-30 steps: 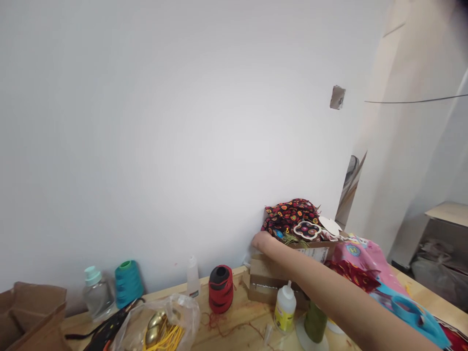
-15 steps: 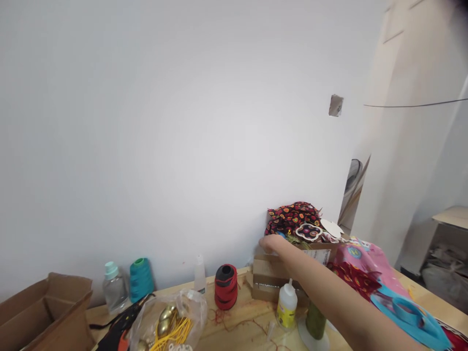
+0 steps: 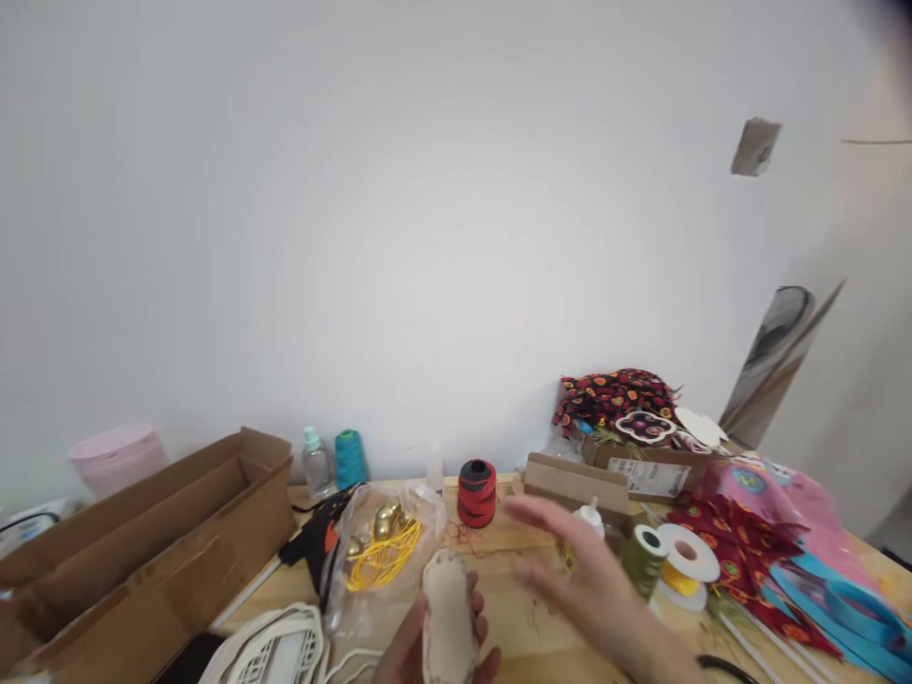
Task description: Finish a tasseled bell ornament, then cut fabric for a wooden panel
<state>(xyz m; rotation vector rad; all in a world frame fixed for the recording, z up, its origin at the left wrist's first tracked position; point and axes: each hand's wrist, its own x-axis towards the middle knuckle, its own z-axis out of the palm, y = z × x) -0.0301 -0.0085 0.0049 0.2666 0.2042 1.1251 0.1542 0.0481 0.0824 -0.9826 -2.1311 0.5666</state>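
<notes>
Low in the middle of the head view, my left hand (image 3: 409,646) is wrapped around a pale, flat, oblong piece with a wavy edge (image 3: 448,617); its exact kind does not show. To its right, my right hand (image 3: 580,570) is raised over the table with thumb and fingers apart and nothing between them, slightly blurred. Behind that hand stands a white glue bottle (image 3: 590,516), partly covered by it. Beyond both hands is a red and black thread cone (image 3: 477,494). A clear plastic bag (image 3: 349,608) with gold bells and yellow cords lies left of the held piece.
A long open cardboard box (image 3: 142,570) takes up the left side. On the right are a green thread spool (image 3: 645,556), a white reel with yellow thread (image 3: 688,551), blue tape (image 3: 862,608) and a box (image 3: 648,475) of patterned fabric. The white wall (image 3: 456,237) rises behind.
My right hand has come back from the fabric box at the right, its fingers now spread. The view has shifted, bringing my left hand with the pale piece into sight.
</notes>
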